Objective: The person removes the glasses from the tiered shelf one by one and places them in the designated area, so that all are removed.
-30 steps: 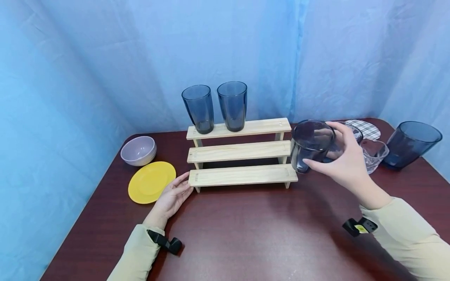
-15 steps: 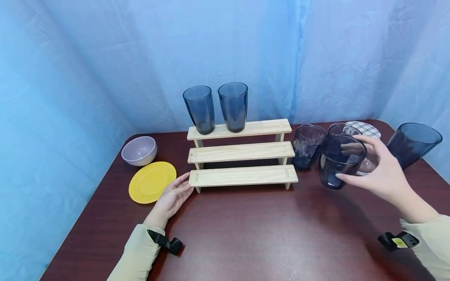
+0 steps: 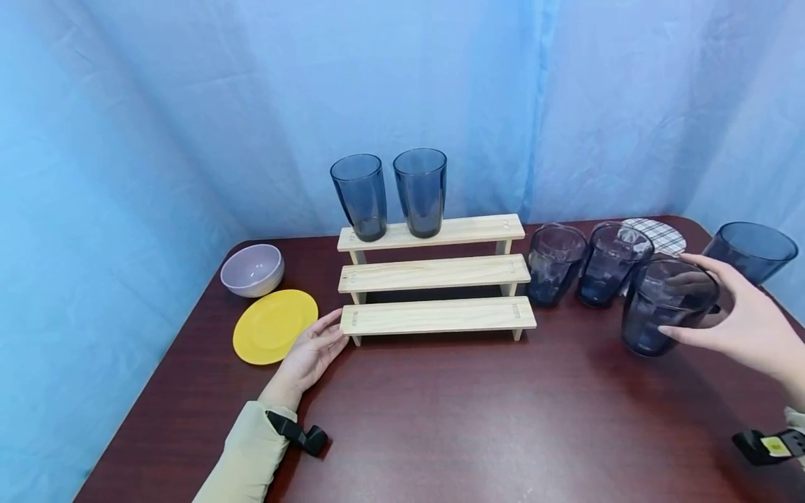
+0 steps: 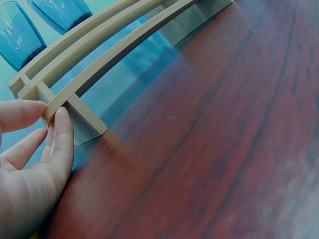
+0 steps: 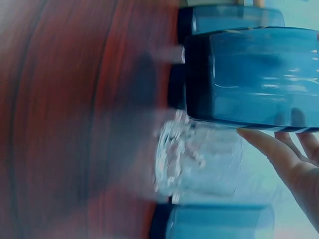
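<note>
My right hand [image 3: 745, 318] grips a smoky blue drinking glass [image 3: 657, 314] upright over the right part of the table. In the right wrist view this glass [image 5: 254, 77] has its dark base toward the tabletop. At the left end of a three-step wooden riser [image 3: 434, 316], my left hand [image 3: 311, 353] pinches the corner of the lowest step. The left wrist view has the thumb [image 4: 22, 115] on one side of that corner and a finger [image 4: 62, 132] on the other. Two similar glasses [image 3: 361, 199] stand on the top step, toward its left end.
Right of the riser stand two more blue glasses [image 3: 555, 269]. Another [image 3: 748, 248] stands behind my right hand. A clear glass [image 5: 194, 159] sits among them, with a checked round mat [image 3: 657, 234] behind. A lilac bowl [image 3: 251, 272] and yellow plate [image 3: 274, 327] lie at left.
My right hand has carried its glass rightward and nearer, away from the riser, uncovering the two glasses beside it. The left hand stays at the riser's corner.
</note>
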Available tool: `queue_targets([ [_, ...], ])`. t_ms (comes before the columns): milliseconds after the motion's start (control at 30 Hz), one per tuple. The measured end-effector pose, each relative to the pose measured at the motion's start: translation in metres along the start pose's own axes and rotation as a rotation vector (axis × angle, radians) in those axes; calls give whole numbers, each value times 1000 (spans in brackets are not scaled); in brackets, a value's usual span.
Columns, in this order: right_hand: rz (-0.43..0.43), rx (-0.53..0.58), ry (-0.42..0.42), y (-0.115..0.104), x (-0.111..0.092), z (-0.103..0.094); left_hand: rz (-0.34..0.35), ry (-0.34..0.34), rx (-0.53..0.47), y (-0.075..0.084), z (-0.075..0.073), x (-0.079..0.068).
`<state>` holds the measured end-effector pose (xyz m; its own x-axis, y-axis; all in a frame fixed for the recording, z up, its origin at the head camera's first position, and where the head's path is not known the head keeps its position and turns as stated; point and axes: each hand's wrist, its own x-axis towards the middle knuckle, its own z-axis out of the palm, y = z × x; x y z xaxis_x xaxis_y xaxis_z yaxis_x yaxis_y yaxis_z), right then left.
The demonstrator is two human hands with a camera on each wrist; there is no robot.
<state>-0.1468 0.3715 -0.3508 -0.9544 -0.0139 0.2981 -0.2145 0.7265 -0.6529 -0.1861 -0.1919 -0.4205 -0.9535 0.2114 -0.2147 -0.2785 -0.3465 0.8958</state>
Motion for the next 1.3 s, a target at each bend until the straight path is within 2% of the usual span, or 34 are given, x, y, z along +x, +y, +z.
queue_targets([
  [100, 7, -13, -24, 10, 0, -5, -1, -2, 2, 0, 0, 0],
  [267, -40, 12, -31, 27, -5, -10, 0, -5, 10, 0, 0, 0],
  [500, -126, 189, 48, 46, -5, -13, 12, -6, 12, 1, 0, -1],
  [667, -104, 201, 123, 51, -5, -14, 7, 0, 3, 1, 0, -1],
  [800, -52, 112, 159, 58, -6, -15, 1, 6, -3, 0, -1, 0],
  [933, 6, -19, 159, 70, -7, -16, 2, 9, -7, -1, -1, 0],
  [1067, 32, -47, 175, 76, -6, -16, 4, 16, -11, -2, -2, 0],
  [1300, 77, -117, 173, 69, -4, -18, 17, -4, -2, -2, -2, 1],
])
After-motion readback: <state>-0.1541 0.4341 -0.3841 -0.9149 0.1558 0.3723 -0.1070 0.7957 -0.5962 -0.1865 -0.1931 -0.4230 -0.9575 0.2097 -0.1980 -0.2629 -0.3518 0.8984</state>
